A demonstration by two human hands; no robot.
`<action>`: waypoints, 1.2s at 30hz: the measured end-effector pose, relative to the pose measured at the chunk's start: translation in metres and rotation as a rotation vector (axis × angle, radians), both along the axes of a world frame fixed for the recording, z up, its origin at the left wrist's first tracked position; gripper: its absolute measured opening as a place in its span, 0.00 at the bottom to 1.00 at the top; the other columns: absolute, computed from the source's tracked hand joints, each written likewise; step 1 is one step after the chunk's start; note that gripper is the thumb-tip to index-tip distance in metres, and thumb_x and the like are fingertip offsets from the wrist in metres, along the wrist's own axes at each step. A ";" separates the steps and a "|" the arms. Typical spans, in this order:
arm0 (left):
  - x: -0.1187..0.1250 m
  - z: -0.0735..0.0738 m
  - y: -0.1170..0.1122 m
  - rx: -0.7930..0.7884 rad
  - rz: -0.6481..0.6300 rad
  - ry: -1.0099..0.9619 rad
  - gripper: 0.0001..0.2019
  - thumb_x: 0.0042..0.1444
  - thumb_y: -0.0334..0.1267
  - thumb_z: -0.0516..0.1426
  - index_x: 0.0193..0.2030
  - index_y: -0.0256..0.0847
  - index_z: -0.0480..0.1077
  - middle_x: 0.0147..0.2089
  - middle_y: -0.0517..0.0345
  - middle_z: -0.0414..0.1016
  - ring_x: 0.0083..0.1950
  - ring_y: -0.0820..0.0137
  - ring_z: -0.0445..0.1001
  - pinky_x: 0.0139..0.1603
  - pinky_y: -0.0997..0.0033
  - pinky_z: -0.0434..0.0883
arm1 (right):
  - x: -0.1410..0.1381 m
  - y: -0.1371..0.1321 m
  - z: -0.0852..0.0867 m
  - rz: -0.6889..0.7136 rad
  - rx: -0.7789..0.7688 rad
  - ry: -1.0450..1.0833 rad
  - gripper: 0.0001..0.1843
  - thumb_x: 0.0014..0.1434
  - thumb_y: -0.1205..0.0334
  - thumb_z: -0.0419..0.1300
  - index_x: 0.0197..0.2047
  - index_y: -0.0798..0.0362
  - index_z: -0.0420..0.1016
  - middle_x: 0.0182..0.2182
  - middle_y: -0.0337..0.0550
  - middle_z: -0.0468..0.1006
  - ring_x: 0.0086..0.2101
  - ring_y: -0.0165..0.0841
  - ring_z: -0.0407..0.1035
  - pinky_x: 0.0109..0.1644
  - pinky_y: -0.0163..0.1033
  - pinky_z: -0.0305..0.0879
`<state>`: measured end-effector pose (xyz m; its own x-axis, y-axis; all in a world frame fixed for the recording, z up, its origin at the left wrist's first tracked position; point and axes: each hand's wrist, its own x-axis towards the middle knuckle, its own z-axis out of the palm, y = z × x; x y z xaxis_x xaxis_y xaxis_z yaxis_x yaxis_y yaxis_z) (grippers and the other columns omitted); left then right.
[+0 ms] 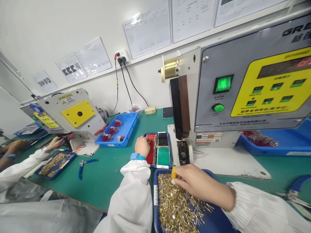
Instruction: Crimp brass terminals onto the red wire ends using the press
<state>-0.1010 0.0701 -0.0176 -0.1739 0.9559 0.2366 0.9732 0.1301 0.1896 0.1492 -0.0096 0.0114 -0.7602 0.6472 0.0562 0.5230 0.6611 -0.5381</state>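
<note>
My left hand (142, 146), with a blue band at its wrist, is at the left side of a divided tray (170, 159), its fingers curled against the red wires (151, 149). What its fingertips hold is hidden. Black wires (163, 139) and green wires (164, 156) fill the other compartments. My right hand (202, 183) is closed in a pinch, a yellow finger cover on one fingertip. It hovers over a blue tray (155, 212) of loose gold-coloured metal pieces (178, 204), just below the machine's press head (183, 152). Anything in that pinch is too small to make out.
The grey machine (218, 90) with lit green switches stands at right, a wire spool (170, 67) on its side. Blue bins (130, 129) hold wire bundles. Blue-handled pliers (84, 166) lie at left, beside a co-worker's hand (54, 142) at a second machine (73, 110).
</note>
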 end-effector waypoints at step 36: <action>0.004 0.000 0.002 -0.041 0.013 0.076 0.11 0.64 0.32 0.50 0.34 0.40 0.72 0.38 0.51 0.72 0.42 0.63 0.68 0.41 0.67 0.61 | -0.002 0.001 -0.003 -0.029 0.120 0.114 0.23 0.63 0.60 0.57 0.21 0.53 0.51 0.19 0.34 0.59 0.22 0.26 0.53 0.29 0.36 0.42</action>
